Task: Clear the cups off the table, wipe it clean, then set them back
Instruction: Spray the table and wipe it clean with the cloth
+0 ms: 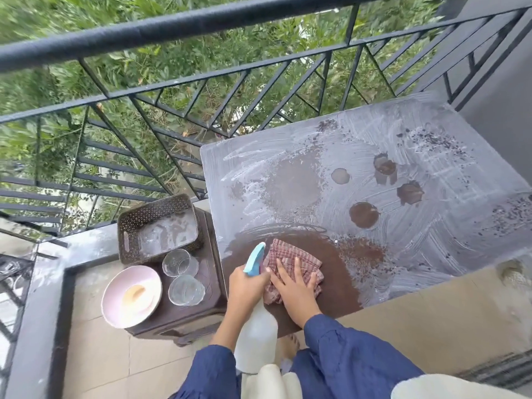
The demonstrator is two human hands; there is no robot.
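Right hand lies flat, fingers spread, pressing the checked cloth onto the counter; left hand is clenched round the spray bottle; long overlapping strokes should carry the white film off toward the far edge; the cups wait left of centre frame, on the brown stool, just beside that left grip.

A black railing runs along the balcony edge, with green foliage beyond it. On a low brown stool stand a perforated brown basket and a pink bowl, the bowl just beside the basket's near end. The floor is pale tile. A grey wall rises at right.
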